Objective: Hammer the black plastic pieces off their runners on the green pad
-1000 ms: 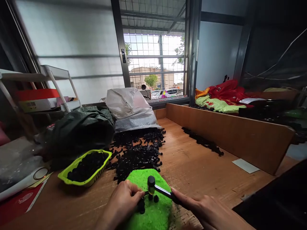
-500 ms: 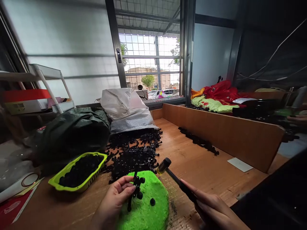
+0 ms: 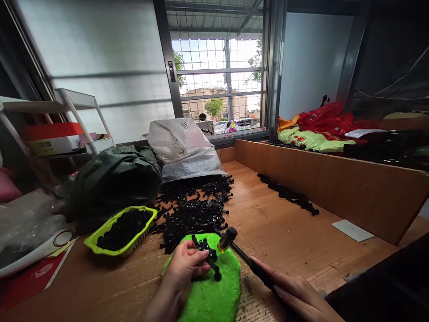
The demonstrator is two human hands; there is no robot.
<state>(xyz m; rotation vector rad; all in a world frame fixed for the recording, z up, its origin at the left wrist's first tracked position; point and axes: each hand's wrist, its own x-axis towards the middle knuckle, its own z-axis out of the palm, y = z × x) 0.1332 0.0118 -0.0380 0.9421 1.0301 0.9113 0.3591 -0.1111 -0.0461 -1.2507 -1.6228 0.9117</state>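
My left hand (image 3: 187, 261) pinches a small black plastic part (image 3: 212, 256) with round knobs, held tilted over a fuzzy bright green pad (image 3: 221, 295). In my right hand (image 3: 298, 288) is a mallet (image 3: 248, 260) with a black handle, its fingers wrapped round the grip. The mallet's head has a black end and a yellowish, see-through end, which hangs over the pad's right edge, close beside the black part. Just beyond the pad lies a heap of similar black parts (image 3: 192, 219).
A yellow-green basket (image 3: 97, 248) of small black pieces stands left. Behind it sit a dark green sack (image 3: 114, 179) and a white sack (image 3: 187, 143). A wooden divider board (image 3: 321, 174) runs along the right, with a row of black parts (image 3: 288, 193) and a white card (image 3: 351, 230) near it.
My left hand has turned the black part from upright to a slant and moved it right. The loose black knob on the pad no longer shows. The camera view has shifted left.
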